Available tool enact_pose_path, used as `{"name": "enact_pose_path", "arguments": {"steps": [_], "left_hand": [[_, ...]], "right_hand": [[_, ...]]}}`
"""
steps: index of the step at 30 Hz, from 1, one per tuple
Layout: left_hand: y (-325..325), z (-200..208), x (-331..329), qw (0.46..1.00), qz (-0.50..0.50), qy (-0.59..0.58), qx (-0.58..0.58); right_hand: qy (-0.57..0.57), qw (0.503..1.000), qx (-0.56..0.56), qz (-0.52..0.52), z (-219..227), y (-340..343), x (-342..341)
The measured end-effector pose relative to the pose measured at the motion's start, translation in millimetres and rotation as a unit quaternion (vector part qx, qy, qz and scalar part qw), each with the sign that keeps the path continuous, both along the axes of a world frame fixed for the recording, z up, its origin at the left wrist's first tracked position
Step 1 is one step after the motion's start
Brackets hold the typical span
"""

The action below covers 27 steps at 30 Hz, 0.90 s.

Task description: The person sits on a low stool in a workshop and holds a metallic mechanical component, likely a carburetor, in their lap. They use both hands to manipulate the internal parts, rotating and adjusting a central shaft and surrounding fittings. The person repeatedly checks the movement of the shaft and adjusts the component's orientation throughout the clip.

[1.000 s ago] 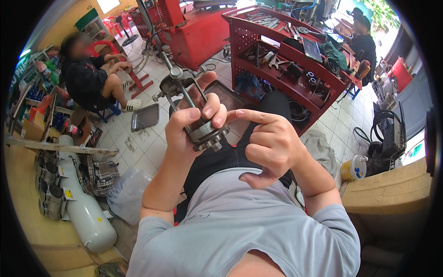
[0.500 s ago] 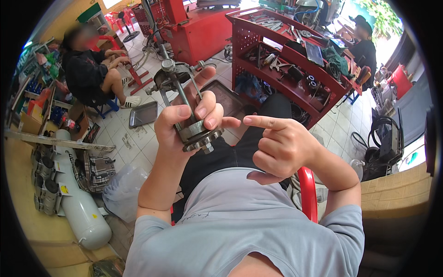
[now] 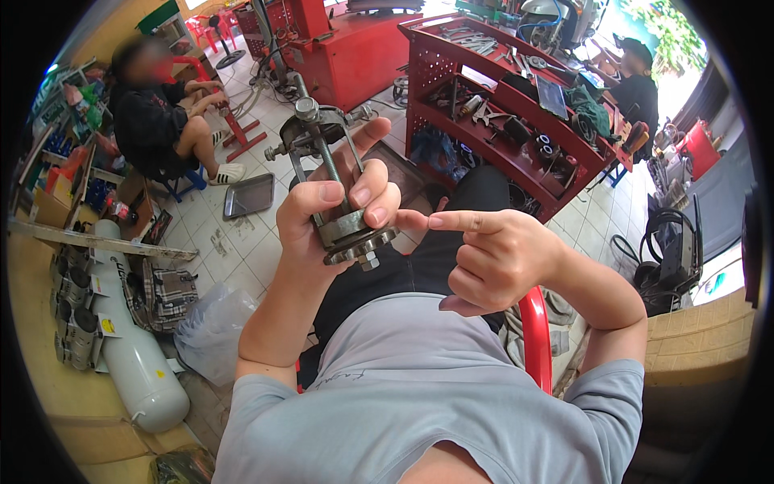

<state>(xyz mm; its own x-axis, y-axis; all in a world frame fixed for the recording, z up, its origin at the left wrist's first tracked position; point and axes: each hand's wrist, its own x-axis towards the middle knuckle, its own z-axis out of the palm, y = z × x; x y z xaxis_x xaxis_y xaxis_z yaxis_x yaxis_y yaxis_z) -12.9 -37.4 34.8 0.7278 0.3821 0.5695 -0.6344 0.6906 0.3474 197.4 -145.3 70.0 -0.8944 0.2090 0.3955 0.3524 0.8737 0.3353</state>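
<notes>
My left hand is closed around a metal puller, held tilted above my lap. The puller has a long central screw, side arms and bolts at its top. At its lower end sits a round toothed metal disc with a hex bolt head sticking out beneath. My right hand holds nothing; its index finger is stretched out and the thumb stands apart, while the other fingers curl in. That index fingertip meets the tip of my left little finger, right of the puller.
A red tool cart with hand tools stands ahead right. Metal trays lie on the tiled floor. One person sits ahead left, another far right. A pale gas cylinder and plastic bag are at left.
The puller, in my left hand, has shifted slightly right. My right index fingertip, just apart from my left little finger before, now appears to touch it.
</notes>
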Motion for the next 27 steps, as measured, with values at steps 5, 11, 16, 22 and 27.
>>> {"name": "enact_pose_path", "arguments": {"steps": [5, 11, 16, 22, 27], "left_hand": [[-2.9, -0.2, 1.0, 1.0, -0.02, -0.001, -0.005], [-6.7, -0.7, 1.6, 0.999, 0.032, 0.013, 0.008], [-7.0, 4.0, -3.7, 0.991, 0.095, 0.063, 0.074], [-9.1, 3.3, -1.2, 0.982, 0.139, 0.069, 0.108], [-8.8, 1.1, 2.6, 0.974, 0.168, 0.067, 0.139]], "right_hand": [[-0.026, 0.999, 0.036, 0.017, 3.0, 0.7, 2.9], [0.024, 0.999, -0.012, 0.021, 1.6, 1.9, 1.7], [0.103, 0.992, -0.07, 0.029, -2.2, 1.6, -4.6], [0.171, 0.978, -0.112, 0.038, -6.8, 0.9, -9.6], [0.248, 0.948, -0.191, 0.057, -9.5, -0.4, -10.1]]}}
